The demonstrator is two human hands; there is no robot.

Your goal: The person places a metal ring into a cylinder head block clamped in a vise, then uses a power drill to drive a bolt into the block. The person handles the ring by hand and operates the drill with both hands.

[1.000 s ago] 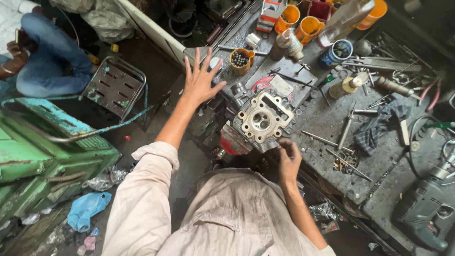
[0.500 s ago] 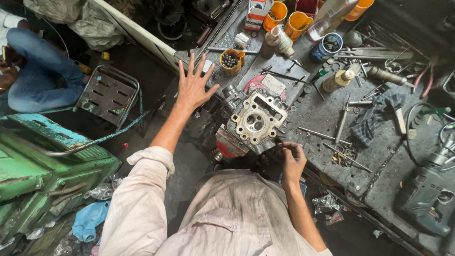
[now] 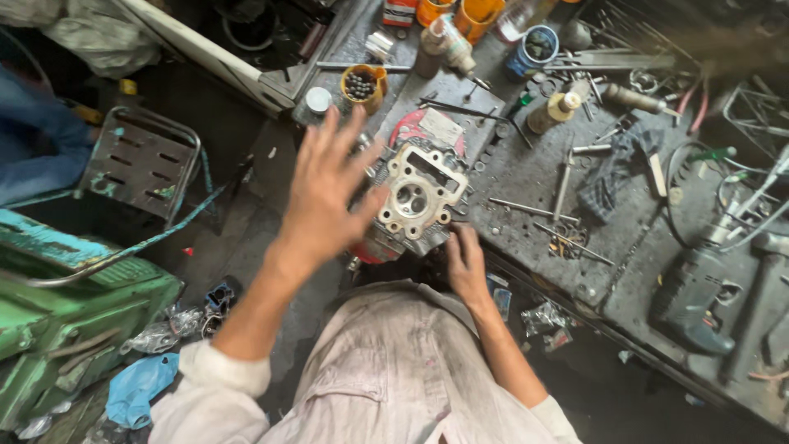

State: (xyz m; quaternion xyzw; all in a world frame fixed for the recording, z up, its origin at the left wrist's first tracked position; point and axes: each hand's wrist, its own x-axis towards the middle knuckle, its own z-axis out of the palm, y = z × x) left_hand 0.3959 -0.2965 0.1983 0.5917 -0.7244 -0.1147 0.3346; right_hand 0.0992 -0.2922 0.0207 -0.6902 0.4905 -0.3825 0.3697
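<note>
A pale metal engine cylinder head [image 3: 417, 200] sits at the near edge of a dark, greasy workbench [image 3: 534, 177], its round bore facing up. My left hand [image 3: 327, 191] hovers in the air just left of it with fingers spread wide and nothing in it. My right hand [image 3: 465, 263] rests against the head's near right corner, fingers curled at its edge; whether it pinches some small part there is hidden.
A yellow cup of small dark balls [image 3: 362, 85], orange cups [image 3: 474, 16], bottles [image 3: 559, 109], loose rods and tools [image 3: 567, 185] crowd the bench. An electric drill [image 3: 694, 288] lies at right. A metal stool [image 3: 141, 160] and green machine [image 3: 57, 316] stand left. Another person's blue-trousered leg [image 3: 37, 144] is far left.
My left hand has lifted off the bench edge and come nearer the camera, still spread. The view has dropped closer over the cylinder head. My right hand stays at the head's near corner.
</note>
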